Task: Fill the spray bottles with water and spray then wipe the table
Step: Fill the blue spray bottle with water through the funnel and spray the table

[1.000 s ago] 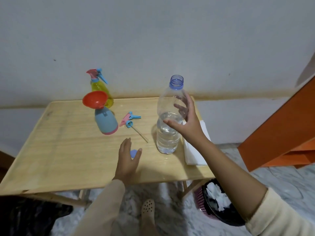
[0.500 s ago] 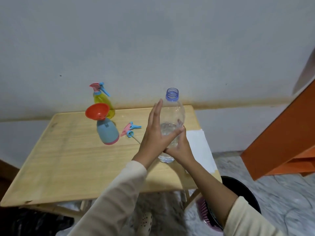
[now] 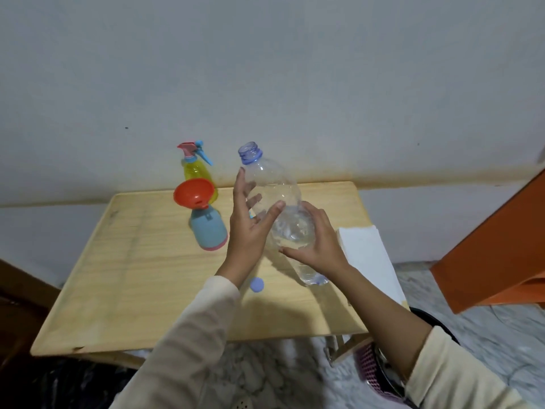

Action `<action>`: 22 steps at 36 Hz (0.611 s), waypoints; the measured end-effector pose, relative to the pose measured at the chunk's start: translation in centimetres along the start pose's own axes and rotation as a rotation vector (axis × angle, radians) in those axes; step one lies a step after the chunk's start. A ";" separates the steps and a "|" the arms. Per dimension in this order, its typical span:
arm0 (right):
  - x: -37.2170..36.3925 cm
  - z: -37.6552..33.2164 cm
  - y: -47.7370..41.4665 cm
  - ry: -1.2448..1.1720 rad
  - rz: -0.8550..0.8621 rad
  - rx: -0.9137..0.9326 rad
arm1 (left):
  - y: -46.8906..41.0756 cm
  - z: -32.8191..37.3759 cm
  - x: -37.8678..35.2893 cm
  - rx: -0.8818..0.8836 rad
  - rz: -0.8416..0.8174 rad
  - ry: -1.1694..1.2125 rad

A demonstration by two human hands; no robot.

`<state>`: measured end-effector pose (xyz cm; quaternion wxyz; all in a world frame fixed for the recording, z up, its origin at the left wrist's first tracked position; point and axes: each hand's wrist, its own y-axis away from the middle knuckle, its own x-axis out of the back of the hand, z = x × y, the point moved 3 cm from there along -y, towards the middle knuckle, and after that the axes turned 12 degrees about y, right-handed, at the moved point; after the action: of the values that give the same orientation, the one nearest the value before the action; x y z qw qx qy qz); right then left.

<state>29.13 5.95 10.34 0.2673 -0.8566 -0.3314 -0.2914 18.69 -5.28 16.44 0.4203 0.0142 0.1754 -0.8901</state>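
Observation:
A clear water bottle (image 3: pixel 272 184) with an open blue neck is lifted off the wooden table (image 3: pixel 147 276) and tilted left. My left hand (image 3: pixel 250 228) holds its upper body, thumb in front and fingers behind. My right hand (image 3: pixel 315 243) grips its lower half, where the water sits. To the left stands a blue spray bottle (image 3: pixel 209 228) with a red funnel (image 3: pixel 193 191) in its neck. Behind it is a yellow spray bottle (image 3: pixel 196 169) with its pink and blue trigger head on. The blue cap (image 3: pixel 257 284) lies on the table by my left wrist.
A white folded cloth (image 3: pixel 365 255) lies on the table's right edge. A dark bin with a pink basket (image 3: pixel 371 367) stands on the floor below it. An orange object (image 3: pixel 495 255) is at the right. The wall runs close behind the table.
The bottle has risen off the table and tipped its neck to the left toward the funnel. My left hand left the cap and took the bottle's upper body.

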 end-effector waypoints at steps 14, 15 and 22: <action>2.9 -4.4 -2.7 0.574 -0.258 0.057 | 0.4 -3.2 2.5 0.318 0.220 0.486; 3.1 -4.6 -2.8 0.599 -0.262 0.051 | 0.2 -3.5 2.4 0.334 0.230 0.504; 3.5 -5.6 -3.1 0.723 -0.297 0.026 | 0.4 -3.9 1.5 0.389 0.319 0.608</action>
<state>27.17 5.72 17.43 0.3327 -0.6378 -0.3398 -0.6058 17.55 -5.42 12.40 0.4717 0.3836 0.1158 -0.7855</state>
